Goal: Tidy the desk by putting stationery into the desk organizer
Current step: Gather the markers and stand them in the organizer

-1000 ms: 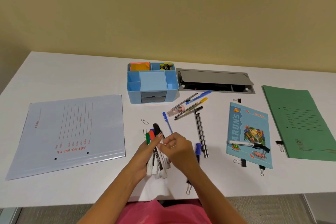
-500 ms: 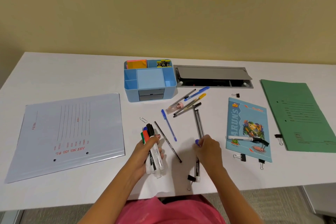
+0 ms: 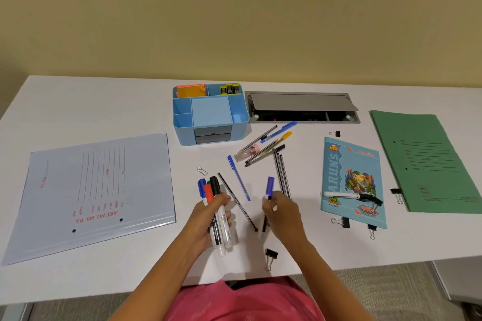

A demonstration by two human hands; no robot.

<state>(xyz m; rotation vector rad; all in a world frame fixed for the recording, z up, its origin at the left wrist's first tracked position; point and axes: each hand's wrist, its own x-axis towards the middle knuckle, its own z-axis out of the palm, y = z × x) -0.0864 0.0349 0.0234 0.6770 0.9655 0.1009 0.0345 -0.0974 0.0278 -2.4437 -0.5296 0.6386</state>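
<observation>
The blue desk organizer stands at the back middle of the white desk, with orange sticky notes and small clips in its rear compartments. My left hand is shut on a bundle of whiteboard markers with blue, red, green and black caps. My right hand grips a blue-capped marker, lifted off the desk and tilted. A thin black pen and a blue pen lie between my hands. More pens and pencils lie in a loose heap in front of the organizer.
A pale blue file lies at the left, a teal notebook with a marker on it and a green folder at the right. A grey cable tray sits behind. Binder clips and a paper clip are scattered.
My right hand left the marker bundle, went right to the blue-capped marker on the desk and has now picked it up. My left hand kept hold of the bundle.
</observation>
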